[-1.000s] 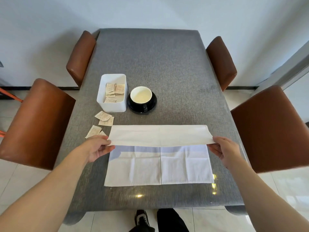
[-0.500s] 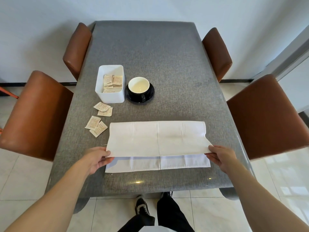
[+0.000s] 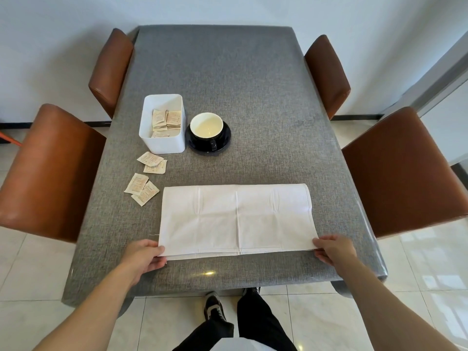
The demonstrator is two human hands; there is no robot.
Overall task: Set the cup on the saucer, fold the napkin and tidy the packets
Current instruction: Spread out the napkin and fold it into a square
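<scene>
A white napkin (image 3: 236, 220) lies folded in half on the grey table, its free edges toward me. My left hand (image 3: 144, 257) pinches its near left corner and my right hand (image 3: 333, 249) pinches its near right corner. Farther back, a black cup with a cream inside (image 3: 206, 126) stands on a black saucer (image 3: 224, 144). Beside it sits a white box (image 3: 162, 145) with several beige packets (image 3: 166, 121) in it. Several more loose packets (image 3: 145, 179) lie on the table left of the napkin.
The grey cloth-covered table (image 3: 253, 84) has two brown chairs on the left (image 3: 48, 171) and two on the right (image 3: 402, 171). My legs and shoes stand on the tiled floor at the near table edge.
Both hands drew the napkin's far edge toward me and laid it over the near half, so the napkin now lies folded in half. The camera view shifted slightly.
</scene>
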